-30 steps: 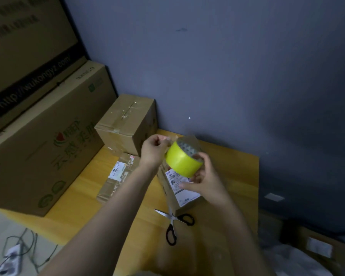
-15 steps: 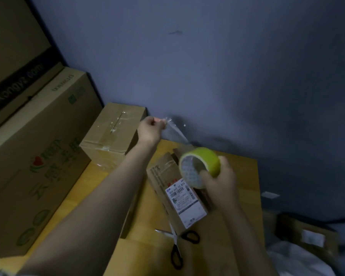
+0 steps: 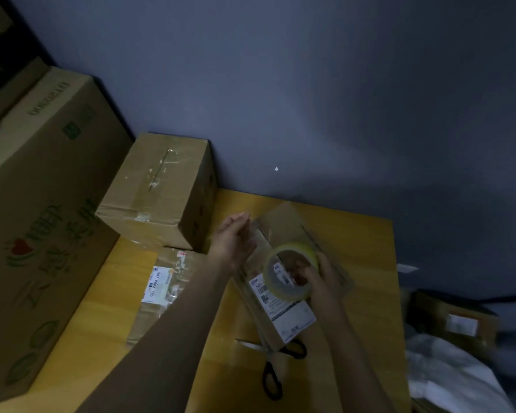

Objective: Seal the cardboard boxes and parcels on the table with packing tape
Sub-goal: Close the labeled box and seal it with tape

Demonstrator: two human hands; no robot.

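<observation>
Progress: early-to-middle, I'd say. The mid-size box (image 3: 161, 186) at the back of the bench (image 3: 361, 257) already has shiny tape along its top seam, so that one looks done.
In hand: the small labelled box (image 3: 292, 320). A clear strip (image 3: 268, 234) is pulled out over it but not stuck down yet, as far as I can see.
Hands: well apart. The left hand (image 3: 234, 244) pinches the loose end of the strip, and the right hand (image 3: 322, 277) is clamped on the tape roll (image 3: 282, 293), fingers through the core.
Tape: the roll is just above the small box's label.
Left to do: press the strip on and cut it. The scissors (image 3: 273, 380) lie right by the box. The flat parcel (image 3: 161, 290) beside it looks glossy, can't tell if it needs more.
Contents: everything's closed, including the big printed carton (image 3: 42, 222) on the left, so no idea what's inside.
</observation>
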